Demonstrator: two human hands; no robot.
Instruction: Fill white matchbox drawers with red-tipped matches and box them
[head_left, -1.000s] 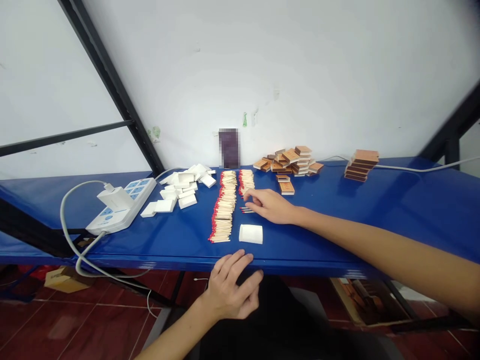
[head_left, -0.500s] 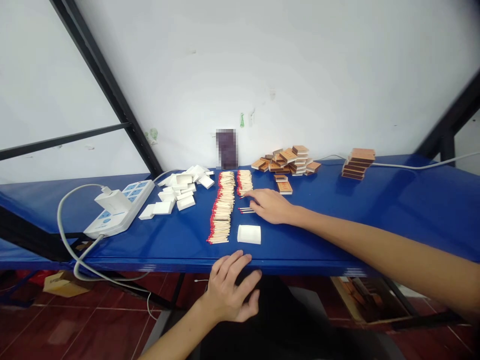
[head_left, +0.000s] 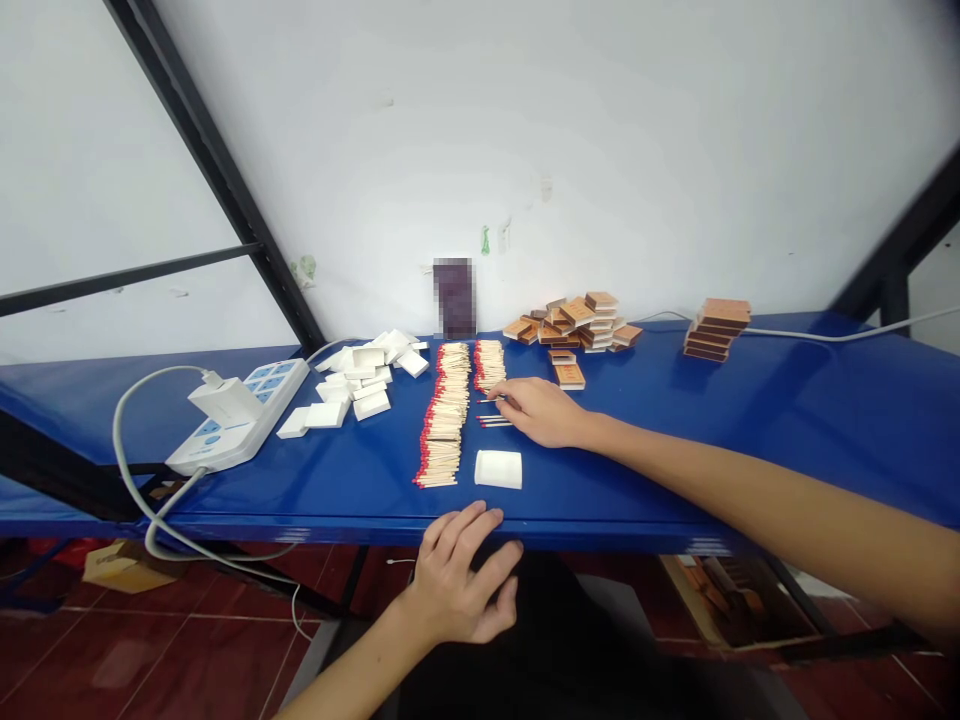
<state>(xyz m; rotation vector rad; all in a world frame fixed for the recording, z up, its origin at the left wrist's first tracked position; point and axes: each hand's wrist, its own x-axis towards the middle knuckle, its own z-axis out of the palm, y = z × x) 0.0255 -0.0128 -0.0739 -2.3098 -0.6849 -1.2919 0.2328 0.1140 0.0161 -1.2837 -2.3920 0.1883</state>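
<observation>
Just left of the right grip point(head_left: 541, 412) lie loose matches point(head_left: 495, 422).

You will find no writing you can read here. The brown matchboxes point(head_left: 577, 322) show no legible print, the marks on the power strip point(head_left: 240, 410) are too small, and the dark object point(head_left: 454, 297) at the wall is blurred.

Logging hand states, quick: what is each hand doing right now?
Left hand: open, empty, resting by the edge of the blue table.
Right hand: touching a red-tipped wooden match; grip cannot be told.
</observation>
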